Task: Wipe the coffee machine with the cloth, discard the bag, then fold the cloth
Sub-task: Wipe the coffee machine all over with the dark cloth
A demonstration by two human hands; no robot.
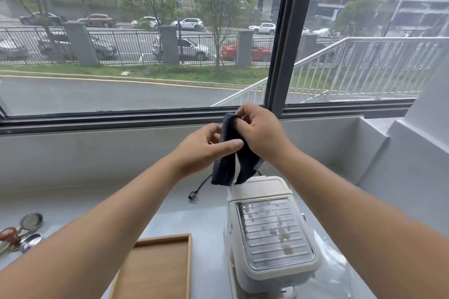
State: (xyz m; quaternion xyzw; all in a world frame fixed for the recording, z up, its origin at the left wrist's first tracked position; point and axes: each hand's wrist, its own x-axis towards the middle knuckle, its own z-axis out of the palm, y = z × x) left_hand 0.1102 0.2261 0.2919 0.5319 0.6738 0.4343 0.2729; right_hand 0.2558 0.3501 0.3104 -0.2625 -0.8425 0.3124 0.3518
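A dark grey cloth [226, 165] hangs in the air above the back of the white coffee machine [269, 233]. My right hand [257, 131] grips its upper end, fingers curled over the top edge. My left hand [206, 145] pinches the cloth lower on its left side with thumb and fingers. The machine stands on the pale counter at the lower right, its ribbed metal top spotted with white specks. A clear plastic bag [340, 272] lies on the counter against the machine's right side, partly hidden by my right forearm.
A wooden tray [158, 267] lies left of the machine. Metal coffee tools with a brown handle [21, 233] rest at the far left. A black power cord and plug [196, 192] lies behind the machine. A large window and sill rise at the back.
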